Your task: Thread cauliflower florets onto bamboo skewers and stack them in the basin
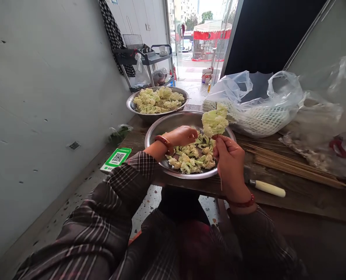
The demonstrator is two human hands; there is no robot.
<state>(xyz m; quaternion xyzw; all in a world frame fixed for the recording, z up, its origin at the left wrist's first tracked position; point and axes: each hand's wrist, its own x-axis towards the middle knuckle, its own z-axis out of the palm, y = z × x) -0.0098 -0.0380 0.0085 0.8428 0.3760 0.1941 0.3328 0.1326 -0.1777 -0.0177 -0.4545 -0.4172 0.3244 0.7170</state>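
Your right grip (230, 157) is pinched closed, thumb against fingers, on a thin skewer (221, 183) at the near bowl's right rim. Cauliflower on the skewer (215, 119) sits just above your fingers; the skewer's long axis runs close to upright. Your left grip (184, 136), fingers loosely curled, hangs over the middle of the near bowl (168, 123); whether it holds anything, you cannot tell. Loose cauliflower pieces (187, 157) lie inside that bowl, below and left of your right grip, nearer your left. Beyond the bowl stands a second bowl (129, 104) heaped with cauliflower. Right of the near bowl, on the surface (309, 200), lie a skewer bundle (289, 161) and a pale-handled tool (269, 188); a plastic bag (254, 112) crowds its far right rim. Nothing visible stands between your left grip and the loose pieces.
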